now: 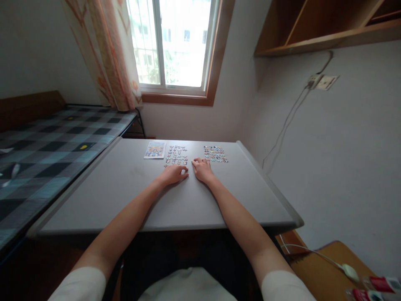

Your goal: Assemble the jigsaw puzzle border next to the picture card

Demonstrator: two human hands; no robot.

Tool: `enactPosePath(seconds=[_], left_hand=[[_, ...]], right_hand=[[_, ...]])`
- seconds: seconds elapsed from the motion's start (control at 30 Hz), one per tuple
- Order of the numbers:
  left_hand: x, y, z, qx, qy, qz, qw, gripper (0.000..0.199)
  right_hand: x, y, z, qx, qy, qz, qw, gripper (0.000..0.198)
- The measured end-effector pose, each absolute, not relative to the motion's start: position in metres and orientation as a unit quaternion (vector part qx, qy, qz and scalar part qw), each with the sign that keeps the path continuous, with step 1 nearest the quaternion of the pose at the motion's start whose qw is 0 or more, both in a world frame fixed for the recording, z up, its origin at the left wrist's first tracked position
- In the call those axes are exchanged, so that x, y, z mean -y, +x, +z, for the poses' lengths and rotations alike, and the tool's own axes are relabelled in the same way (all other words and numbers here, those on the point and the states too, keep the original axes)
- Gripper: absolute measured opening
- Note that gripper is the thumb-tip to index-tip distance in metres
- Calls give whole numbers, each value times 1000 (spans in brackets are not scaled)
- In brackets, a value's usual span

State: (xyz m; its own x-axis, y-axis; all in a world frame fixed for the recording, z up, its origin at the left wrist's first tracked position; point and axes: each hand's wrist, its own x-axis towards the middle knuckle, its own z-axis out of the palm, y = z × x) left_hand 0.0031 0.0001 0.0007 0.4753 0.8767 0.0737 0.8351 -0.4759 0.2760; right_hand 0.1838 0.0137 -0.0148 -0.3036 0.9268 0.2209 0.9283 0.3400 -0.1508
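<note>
My left hand (176,174) rests on the grey-white table, just below a group of loose jigsaw puzzle pieces (177,154) laid out in rows. Its thumb and forefinger curl toward each other; anything between them is too small to make out. Close by on the right, my right hand (203,169) lies palm down with its fingers stretched forward and slightly apart. Past those fingers is a second group of puzzle pieces (216,154), in tight rows. A printed picture sheet (155,150) lies left of the first group.
The table (109,200) stands below a window (184,46). A bed with a checked cover (62,142) runs along its left side. At right are a wall with a socket and cable (322,81), and a low wooden stool (326,267) holding a white charger (350,272) and bottles.
</note>
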Motion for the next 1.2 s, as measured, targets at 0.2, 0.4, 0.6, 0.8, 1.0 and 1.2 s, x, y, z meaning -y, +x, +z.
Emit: enactPosePath(seconds=[0.2,0.4,0.6,0.8,1.0,1.2], left_hand=[[1,3,1,-507,849,102,108,41],[2,4,2,-511,847,102,103,40],[2,4,2,-508,850,100,98,40],[1,5,1,-511,849,96,95,39],[2,6,3,-511,848,98,100,40],[3,5,4,-508,850,97,102,40]], right_hand=[[-20,187,-19,785,-591,11,187,46],[-24,197,-18,775,-595,44,211,45],[-18,189,-18,796,-582,29,161,41],[-17,186,-18,801,-582,18,139,44],[-18,186,-18,794,-589,21,149,43],[-18,192,-17,783,-591,44,188,35]])
